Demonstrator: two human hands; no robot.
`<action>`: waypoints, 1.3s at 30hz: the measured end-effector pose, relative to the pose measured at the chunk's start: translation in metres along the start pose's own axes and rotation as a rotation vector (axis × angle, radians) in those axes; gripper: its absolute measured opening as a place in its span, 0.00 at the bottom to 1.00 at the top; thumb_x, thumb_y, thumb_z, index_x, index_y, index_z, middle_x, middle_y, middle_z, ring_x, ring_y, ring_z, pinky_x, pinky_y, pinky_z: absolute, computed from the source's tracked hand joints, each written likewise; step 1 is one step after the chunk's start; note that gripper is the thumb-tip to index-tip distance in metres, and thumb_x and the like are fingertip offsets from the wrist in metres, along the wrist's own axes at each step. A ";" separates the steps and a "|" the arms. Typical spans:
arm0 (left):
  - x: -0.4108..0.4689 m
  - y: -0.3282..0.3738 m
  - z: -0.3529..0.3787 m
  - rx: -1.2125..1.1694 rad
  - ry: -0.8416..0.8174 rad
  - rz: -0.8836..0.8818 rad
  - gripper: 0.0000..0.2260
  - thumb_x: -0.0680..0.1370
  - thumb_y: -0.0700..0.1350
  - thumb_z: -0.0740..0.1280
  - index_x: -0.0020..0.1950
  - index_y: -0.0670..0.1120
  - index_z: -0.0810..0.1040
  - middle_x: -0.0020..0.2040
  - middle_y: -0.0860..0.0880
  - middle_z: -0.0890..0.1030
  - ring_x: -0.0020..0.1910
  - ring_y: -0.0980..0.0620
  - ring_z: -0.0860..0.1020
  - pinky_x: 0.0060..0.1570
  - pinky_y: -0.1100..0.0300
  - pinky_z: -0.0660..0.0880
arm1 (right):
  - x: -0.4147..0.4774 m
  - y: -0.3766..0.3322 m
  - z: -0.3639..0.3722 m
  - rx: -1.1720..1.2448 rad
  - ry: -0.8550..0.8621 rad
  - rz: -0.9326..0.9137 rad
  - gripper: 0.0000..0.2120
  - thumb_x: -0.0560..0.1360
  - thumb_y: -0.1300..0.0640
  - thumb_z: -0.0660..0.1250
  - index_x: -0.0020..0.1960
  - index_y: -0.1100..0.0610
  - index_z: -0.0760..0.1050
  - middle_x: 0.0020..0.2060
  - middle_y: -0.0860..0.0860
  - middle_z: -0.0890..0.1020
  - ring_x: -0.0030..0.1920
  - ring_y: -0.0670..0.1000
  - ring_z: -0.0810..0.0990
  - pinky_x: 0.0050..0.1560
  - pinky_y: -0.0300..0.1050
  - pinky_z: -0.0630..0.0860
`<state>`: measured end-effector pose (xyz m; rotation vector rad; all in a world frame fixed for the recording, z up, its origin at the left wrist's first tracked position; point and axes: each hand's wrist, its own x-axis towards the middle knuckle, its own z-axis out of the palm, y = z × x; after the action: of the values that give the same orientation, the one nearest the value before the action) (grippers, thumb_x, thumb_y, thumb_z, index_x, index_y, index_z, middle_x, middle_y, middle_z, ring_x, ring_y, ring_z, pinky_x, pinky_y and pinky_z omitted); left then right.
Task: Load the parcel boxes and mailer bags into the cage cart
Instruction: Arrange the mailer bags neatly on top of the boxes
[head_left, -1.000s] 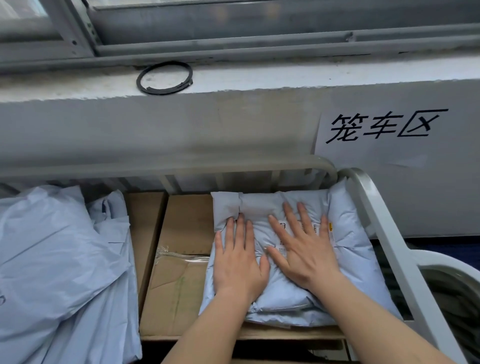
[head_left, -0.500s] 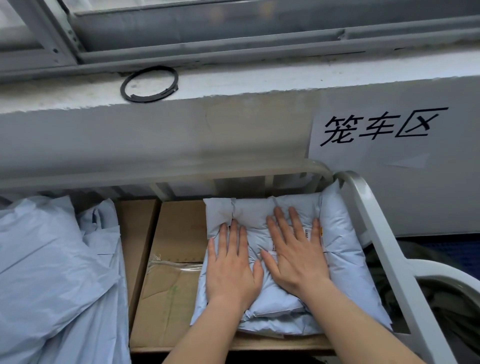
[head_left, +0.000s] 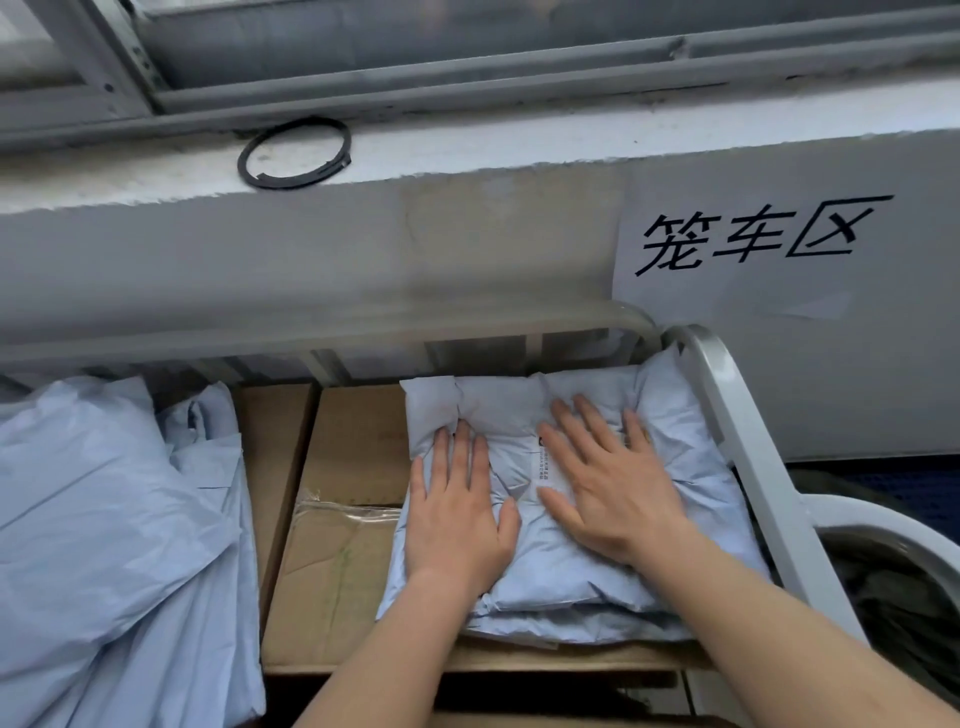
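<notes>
A pale blue mailer bag (head_left: 691, 441) lies in the right corner of the cage cart, on top of a cardboard parcel box (head_left: 343, 519). My left hand (head_left: 457, 514) and my right hand (head_left: 608, 483) both rest flat on the bag with fingers spread, pressing down and gripping nothing. A small printed label shows between the two hands. The cart's grey metal rail (head_left: 748, 457) runs along the bag's right side and behind it. More pale blue mailer bags (head_left: 104, 545) are heaped at the left of the cart.
A second cardboard box (head_left: 275, 441) stands between the heap and the flat box. A grey ledge with a black ring (head_left: 293, 153) runs above the cart. A paper sign with black characters (head_left: 753, 244) hangs on the wall at right. Dark objects lie beyond the right rail.
Both hands stay flat on the mailer bag; they have spread slightly apart, showing the label. The view has shifted a little.
</notes>
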<state>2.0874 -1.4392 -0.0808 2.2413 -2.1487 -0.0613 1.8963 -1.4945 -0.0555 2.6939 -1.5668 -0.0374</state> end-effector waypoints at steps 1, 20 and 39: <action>0.000 0.000 0.000 -0.009 -0.006 -0.002 0.35 0.79 0.61 0.49 0.81 0.43 0.57 0.82 0.44 0.53 0.81 0.45 0.48 0.77 0.42 0.47 | -0.007 0.012 -0.001 -0.041 -0.003 -0.004 0.37 0.79 0.33 0.45 0.80 0.53 0.58 0.80 0.53 0.58 0.80 0.56 0.53 0.76 0.65 0.50; -0.003 -0.002 -0.011 -0.077 -0.086 0.008 0.38 0.76 0.63 0.41 0.83 0.46 0.45 0.83 0.48 0.41 0.81 0.49 0.38 0.78 0.46 0.40 | -0.037 0.031 0.005 0.069 -0.067 0.199 0.38 0.76 0.29 0.41 0.81 0.45 0.43 0.81 0.51 0.43 0.79 0.49 0.39 0.79 0.58 0.42; -0.048 -0.109 -0.095 0.142 -0.148 0.220 0.31 0.83 0.56 0.50 0.83 0.48 0.43 0.82 0.48 0.40 0.81 0.46 0.39 0.77 0.45 0.41 | -0.075 -0.007 -0.044 -0.037 -0.126 0.090 0.43 0.76 0.26 0.43 0.81 0.54 0.58 0.80 0.53 0.59 0.79 0.53 0.56 0.71 0.63 0.62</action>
<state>2.1997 -1.3864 0.0083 2.1146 -2.5405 -0.0717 1.8664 -1.4253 -0.0114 2.6365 -1.7010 -0.2363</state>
